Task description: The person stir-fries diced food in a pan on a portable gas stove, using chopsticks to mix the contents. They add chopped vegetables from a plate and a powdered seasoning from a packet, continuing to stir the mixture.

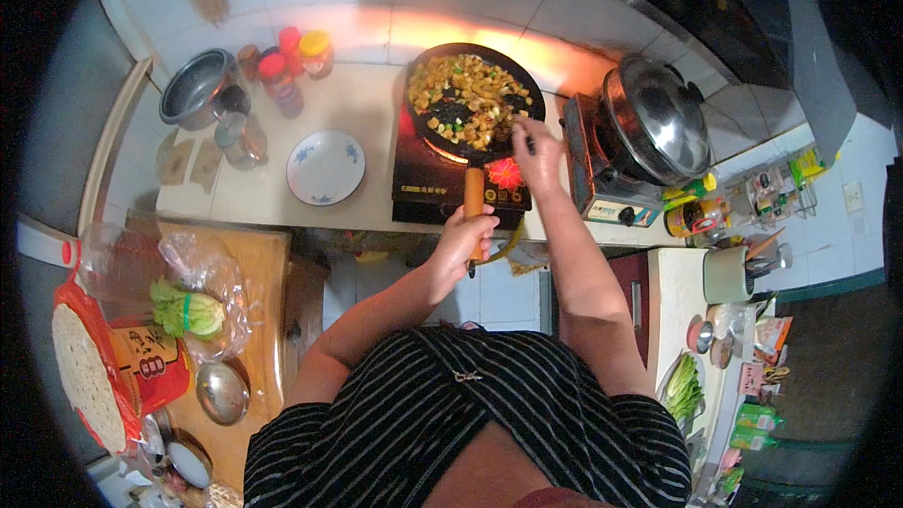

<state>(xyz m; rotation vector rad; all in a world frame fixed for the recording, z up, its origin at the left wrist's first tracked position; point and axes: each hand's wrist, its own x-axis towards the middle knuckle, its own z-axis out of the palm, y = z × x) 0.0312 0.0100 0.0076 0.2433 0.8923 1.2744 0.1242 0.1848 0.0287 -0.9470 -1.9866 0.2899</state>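
A black frying pan point(416, 109) rests on the electric cooktop point(423, 206), tilted a little in the view. Diced, browned food point(465, 77) with green bits lies spread inside it, and a dark patch of pan bottom shows through. My left hand point(462, 240) is wrapped around the pan's wooden handle point(474, 190). Over the pan's right front rim, my right hand point(537, 152) is closed on a dark utensil point(530, 144). Most of that utensil is hidden by my fingers, so its kind is unclear. A glow shows under the pan's front edge.
Left of the cooktop lies a white plate point(326, 168) with blue flowers. Behind it stand lidded jars point(274, 69) and a metal pot point(199, 88). A lidded steel pan point(656, 120) sits on a gas stove point(600, 183) to the right. Lettuce point(190, 310) lies on the wooden table point(264, 282).
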